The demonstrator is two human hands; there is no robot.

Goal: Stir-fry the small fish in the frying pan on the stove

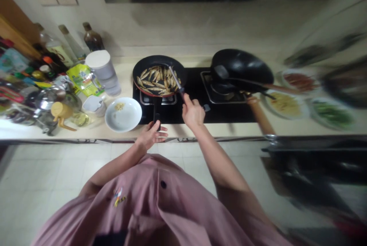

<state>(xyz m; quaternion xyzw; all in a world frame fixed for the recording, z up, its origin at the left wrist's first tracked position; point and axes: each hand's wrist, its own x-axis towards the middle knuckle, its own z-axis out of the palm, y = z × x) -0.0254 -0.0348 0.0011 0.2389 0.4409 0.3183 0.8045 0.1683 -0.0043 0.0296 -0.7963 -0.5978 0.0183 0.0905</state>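
A dark frying pan (137,66) with several small browned fish (157,80) sits on the left burner. My left hand (150,135) is at the end of its black handle (156,110), thumb against it and fingers loosely extended on the other side. My right hand (193,113) is closed around the dark grip of a metal-shafted spatula (175,77). The spatula slants into the pan among the fish; its far end is hard to make out. Left of the pan handle, a white plate (126,118) holds a little chopped yellowish food.
A black wok (243,66) with a wooden handle (262,118) and a ladle lying across it is on the right burner. Plates of red (301,81), yellow (285,104) and green (332,112) food stand farther right. Bottles, jars and a canister (100,66) crowd the left counter.
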